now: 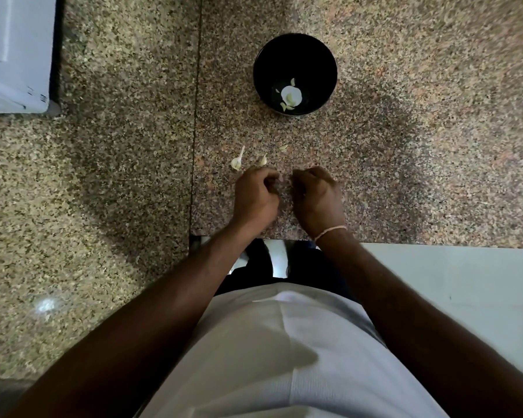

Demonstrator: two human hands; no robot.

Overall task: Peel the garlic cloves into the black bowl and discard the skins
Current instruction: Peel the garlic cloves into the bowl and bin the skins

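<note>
The black bowl [284, 55] stands on the granite counter [405, 146], beyond my hands. In it lie a few pale garlic pieces [291, 96]. Three unpeeled cloves rest on the counter just past my fingers: one with a long tail [236, 162], one beside it [263, 160] and a small one [283, 147]. My left hand [254, 196] and right hand [317, 197] sit close together with fingers curled inward and a narrow gap between them. A pale sliver of garlic skin [290, 178] shows at my right fingertips. What my left fingers pinch is mostly hidden.
A white appliance [12, 55] fills the far left corner. A seam [195, 131] runs through the counter left of the cloves. The counter's front edge [435, 241] lies just behind my wrists, with a white surface [465, 282] below it on the right.
</note>
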